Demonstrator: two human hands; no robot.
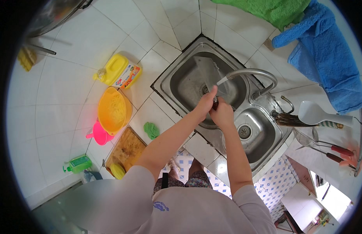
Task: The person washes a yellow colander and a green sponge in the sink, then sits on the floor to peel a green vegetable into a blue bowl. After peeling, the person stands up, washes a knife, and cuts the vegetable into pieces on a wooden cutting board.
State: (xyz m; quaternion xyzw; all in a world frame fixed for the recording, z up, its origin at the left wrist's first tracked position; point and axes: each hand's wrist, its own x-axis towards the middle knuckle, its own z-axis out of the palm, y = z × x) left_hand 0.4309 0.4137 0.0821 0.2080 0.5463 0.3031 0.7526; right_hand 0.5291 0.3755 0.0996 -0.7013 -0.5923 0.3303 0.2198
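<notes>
Both my hands are together over the near edge of the large basin of a stainless steel double sink. Between them is the dark handle of a cleaver, its broad blade reaching away over the basin and drain. My right hand is closed around the handle. My left hand lies against the handle from the left, its thumb stretched towards the blade. Water runs from the curved metal faucet onto the blade. The handle is mostly hidden by my fingers.
Left of the sink are a yellow jug, an orange basin, a pink scoop, a green scrubber and a wooden cutting board. At right stand a brush and a white scoop; blue and green towels hang above.
</notes>
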